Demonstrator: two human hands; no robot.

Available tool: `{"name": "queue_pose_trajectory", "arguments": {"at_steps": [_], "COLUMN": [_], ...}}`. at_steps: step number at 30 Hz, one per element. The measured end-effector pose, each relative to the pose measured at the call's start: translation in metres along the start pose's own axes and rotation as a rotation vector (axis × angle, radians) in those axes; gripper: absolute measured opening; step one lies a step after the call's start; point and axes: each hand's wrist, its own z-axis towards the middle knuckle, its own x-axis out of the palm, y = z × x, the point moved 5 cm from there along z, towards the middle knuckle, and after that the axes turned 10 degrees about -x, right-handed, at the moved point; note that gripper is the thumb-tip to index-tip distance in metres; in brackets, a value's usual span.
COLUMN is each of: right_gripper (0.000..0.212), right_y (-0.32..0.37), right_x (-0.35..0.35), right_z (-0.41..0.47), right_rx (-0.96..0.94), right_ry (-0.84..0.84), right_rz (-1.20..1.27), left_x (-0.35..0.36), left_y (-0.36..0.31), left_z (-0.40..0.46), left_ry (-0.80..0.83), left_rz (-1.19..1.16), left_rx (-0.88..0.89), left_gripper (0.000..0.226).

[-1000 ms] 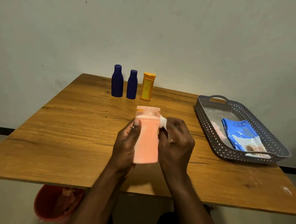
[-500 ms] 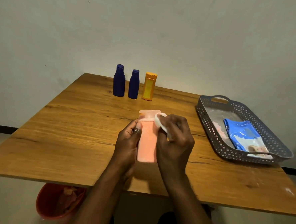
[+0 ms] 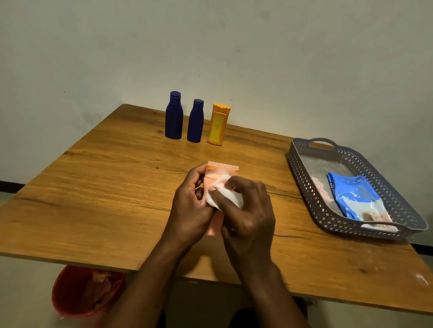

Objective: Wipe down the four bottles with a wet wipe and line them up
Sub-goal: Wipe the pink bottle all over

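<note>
Since the earlier frame, the wet wipe (image 3: 222,192) is moved across the front of the peach bottle (image 3: 221,173) by the right hand (image 3: 245,211), pinched in its grip; the bottle is held above the desk (image 3: 108,182) by the curled left hand (image 3: 191,208). Last wiping is probably underway.

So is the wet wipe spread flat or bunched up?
Bunched up: the wet wipe sits crumpled under the right hand, pressed against the pink bottle.

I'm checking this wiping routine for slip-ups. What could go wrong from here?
The pink bottle is held above the table by the left hand while the right hand rubs it with the wipe; a wet surface might slip. Setting it beside the orange bottle could topple the row.
</note>
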Motion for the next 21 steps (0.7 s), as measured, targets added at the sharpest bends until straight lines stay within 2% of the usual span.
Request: {"name": "queue_pose_trajectory", "arguments": {"at_steps": [7,10,14,17,19,21], "right_gripper": [0.024,0.022,0.033,0.028,0.026,0.027], "right_y": [-0.013,-0.021,-0.029,-0.028,-0.022,-0.016], "right_x": [0.004,0.001,0.002,-0.002,-0.003,0.0], "right_z": [-0.009,-0.008,-0.004,-0.006,-0.007,-0.008], "right_rx": [-0.126,-0.143,-0.033,0.135,0.124,0.064], "right_ry": [-0.089,-0.096,-0.079,-0.17,-0.173,-0.109], "right_rz": [0.006,-0.002,0.044,0.124,0.142,0.105], "left_x": [0.003,0.003,0.003,0.002,0.002,0.001], "left_y": [0.006,0.004,0.004,0.005,0.005,0.005], "left_z": [-0.002,-0.004,-0.003,-0.001,0.0,-0.001], "left_ry": [0.021,0.036,0.068,0.066,0.054,0.045], "left_rz": [-0.269,-0.291,-0.305,-0.305,-0.279,-0.257], "left_rx": [-0.07,-0.087,-0.118,-0.128,-0.112,-0.086], "left_gripper": [0.052,0.054,0.05,0.049,0.05,0.053]}}
